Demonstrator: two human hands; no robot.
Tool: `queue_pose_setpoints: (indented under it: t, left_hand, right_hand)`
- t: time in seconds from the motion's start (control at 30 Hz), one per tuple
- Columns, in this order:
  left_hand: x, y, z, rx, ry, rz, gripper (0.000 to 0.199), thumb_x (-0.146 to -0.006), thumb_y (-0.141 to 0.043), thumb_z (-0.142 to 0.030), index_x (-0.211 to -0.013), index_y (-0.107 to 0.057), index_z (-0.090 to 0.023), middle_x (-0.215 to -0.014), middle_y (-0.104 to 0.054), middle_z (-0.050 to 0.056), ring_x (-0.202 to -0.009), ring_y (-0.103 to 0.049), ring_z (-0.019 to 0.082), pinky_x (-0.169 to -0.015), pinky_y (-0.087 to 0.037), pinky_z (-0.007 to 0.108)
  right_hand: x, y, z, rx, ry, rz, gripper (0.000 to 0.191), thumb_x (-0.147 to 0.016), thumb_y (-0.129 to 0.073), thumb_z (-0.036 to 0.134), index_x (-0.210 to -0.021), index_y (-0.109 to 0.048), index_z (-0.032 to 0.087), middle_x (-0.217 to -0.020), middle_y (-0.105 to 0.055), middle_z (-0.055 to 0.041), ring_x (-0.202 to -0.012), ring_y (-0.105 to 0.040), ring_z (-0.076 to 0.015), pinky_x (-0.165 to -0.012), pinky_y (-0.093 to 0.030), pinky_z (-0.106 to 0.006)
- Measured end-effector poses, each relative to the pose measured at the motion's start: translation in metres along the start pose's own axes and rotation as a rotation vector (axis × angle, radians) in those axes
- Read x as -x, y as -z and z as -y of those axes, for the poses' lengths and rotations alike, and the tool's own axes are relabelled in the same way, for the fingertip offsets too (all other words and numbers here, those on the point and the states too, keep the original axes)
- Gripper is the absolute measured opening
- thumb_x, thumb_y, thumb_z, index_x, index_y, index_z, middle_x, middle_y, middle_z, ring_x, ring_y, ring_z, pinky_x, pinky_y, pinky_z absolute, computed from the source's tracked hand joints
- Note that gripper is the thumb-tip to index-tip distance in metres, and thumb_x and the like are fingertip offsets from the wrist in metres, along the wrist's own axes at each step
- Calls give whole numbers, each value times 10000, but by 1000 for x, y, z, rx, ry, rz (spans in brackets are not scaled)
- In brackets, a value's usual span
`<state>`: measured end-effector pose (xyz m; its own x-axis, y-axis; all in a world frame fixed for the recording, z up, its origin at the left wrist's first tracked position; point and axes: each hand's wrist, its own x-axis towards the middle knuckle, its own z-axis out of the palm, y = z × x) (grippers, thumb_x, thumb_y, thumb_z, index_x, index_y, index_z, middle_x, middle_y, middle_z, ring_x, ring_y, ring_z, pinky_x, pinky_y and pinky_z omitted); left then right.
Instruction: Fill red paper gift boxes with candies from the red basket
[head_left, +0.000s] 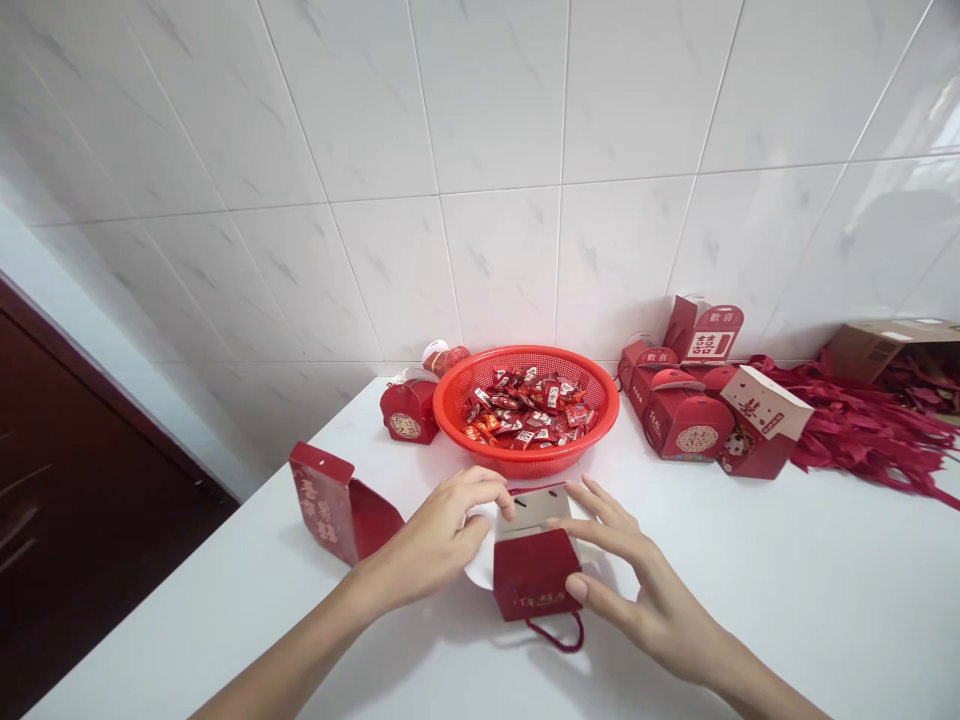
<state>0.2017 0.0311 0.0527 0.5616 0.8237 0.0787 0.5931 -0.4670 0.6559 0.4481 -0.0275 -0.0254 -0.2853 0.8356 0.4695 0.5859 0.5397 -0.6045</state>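
A small dark red paper gift box (538, 575) with gold lettering rests on the white table, its top flaps unfolded. Its pale-lined back flap (534, 512) leans away from me, and a dark red cord handle (564, 640) loops out at the front. My left hand (457, 515) is at the box's left rear, fingers bent and apart, the index fingertip by the back flap. On the right side, my right hand (615, 560) grips the box, thumb on the front corner and index finger over the opening. Whatever lies inside the box is hidden.
A red plastic basket (526, 462) full of wrapped candies stands behind the box. To the left are a larger red open box (326, 505) and a small red box (409, 410). Several gift boxes (686, 425), dark red ribbons (862, 425) and a cardboard carton (862, 350) are at right.
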Motion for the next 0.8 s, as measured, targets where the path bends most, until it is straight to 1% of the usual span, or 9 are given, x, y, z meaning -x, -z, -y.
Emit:
queue_pose_setpoints:
  t: [0.07,0.17,0.27,0.4,0.47,0.53,0.6,0.7,0.8]
  left_hand:
    - [0,-1,3,49,7,-16,508,-789,-410,-104,-1144,-727,-283,-1268,-684,33,-1213,-615,248,-972,-530,349]
    - [-1,-2,8,135,78,-65,670,-761,-467,-115,-1400,-599,-263,-1419,-610,55,-1294,-579,267,-992,-533,360]
    - [-4,-5,10,228,139,-70,712,-724,-504,-135,-1429,-571,-201,-1417,-611,89,-1293,-585,279,-978,-548,359]
    - [-7,-7,13,296,174,-40,707,-711,-523,-173,-1415,-585,-181,-1385,-636,94,-1263,-608,279,-1012,-534,378]
    - [-6,-8,16,296,197,-28,695,-709,-534,-185,-1401,-598,-173,-1418,-609,91,-1309,-574,287,-1068,-496,399]
    - [-4,-8,19,282,240,-11,670,-709,-545,-199,-1373,-621,-156,-1438,-591,95,-1344,-541,298,-1104,-465,410]
    - [-2,-8,20,282,260,17,633,-718,-544,-207,-1341,-647,-157,-1434,-595,90,-1342,-543,304,-1093,-474,404]
    - [0,-14,20,312,239,17,578,-767,-536,-224,-1332,-651,-181,-1411,-619,72,-1286,-589,293,-1027,-517,370]
    - [1,-25,21,324,248,-21,523,-864,-519,-309,-1362,-619,-186,-1375,-644,83,-1213,-632,279,-988,-529,363]
  right_hand:
    - [-1,5,3,-47,-17,36,401,-967,-604,463,-1342,-654,333,-1595,-418,-96,-1508,-303,-342,-1075,-452,-645]
    - [-2,10,9,-55,30,61,283,-980,-593,420,-1218,-737,370,-1626,-359,-45,-1525,-246,-352,-1091,-391,-697]
    - [-2,14,15,-82,79,87,248,-981,-579,443,-1079,-796,377,-1629,-356,-5,-1535,-203,-366,-1085,-382,-718]
    - [-1,15,19,-89,56,115,309,-973,-564,506,-891,-826,365,-1591,-429,21,-1537,-218,-355,-1074,-428,-689]
    - [-1,14,16,-8,75,125,264,-923,-632,539,-980,-812,355,-1592,-431,-13,-1529,-244,-371,-1073,-425,-696]
    - [0,12,9,122,129,131,382,-875,-682,571,-1167,-755,337,-1607,-405,-68,-1522,-249,-399,-1073,-404,-722]
    - [1,9,-1,255,174,114,498,-870,-687,577,-1297,-681,321,-1617,-384,-104,-1515,-265,-405,-1079,-396,-718]
    - [3,3,-16,378,181,5,463,-938,-636,494,-1367,-624,319,-1608,-401,-117,-1491,-342,-364,-1096,-419,-648]
    - [2,-1,-27,426,166,-121,401,-997,-566,364,-1393,-598,306,-1594,-425,-120,-1467,-399,-324,-1106,-429,-594]
